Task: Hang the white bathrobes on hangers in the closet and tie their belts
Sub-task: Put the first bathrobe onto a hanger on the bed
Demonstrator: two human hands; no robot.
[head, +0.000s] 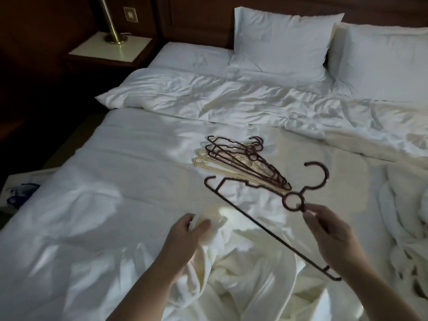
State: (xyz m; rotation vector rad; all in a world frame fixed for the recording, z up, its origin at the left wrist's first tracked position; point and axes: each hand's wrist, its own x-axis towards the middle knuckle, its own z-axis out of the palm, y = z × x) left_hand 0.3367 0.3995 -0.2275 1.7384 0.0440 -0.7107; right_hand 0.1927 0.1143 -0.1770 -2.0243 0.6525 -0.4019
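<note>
A white bathrobe [243, 269] lies crumpled on the bed in front of me. My left hand [185, 237] grips a fold of its cloth near the collar. My right hand [331, 232] holds a dark brown plastic hanger [259, 218] by its right shoulder, just under the ring and hook, lifted over the robe. A pile of several brown and cream hangers [243, 163] rests on the sheet beyond. A second heap of white robe cloth [407, 239] lies at the right edge.
The bed [104, 181] has a rumpled white duvet [231, 98] and two pillows [282, 40] against a dark wooden headboard. A bedside table [92, 49] with a brass lamp [111, 24] stands at the back left. Something white with blue marks [18, 191] lies left of the bed.
</note>
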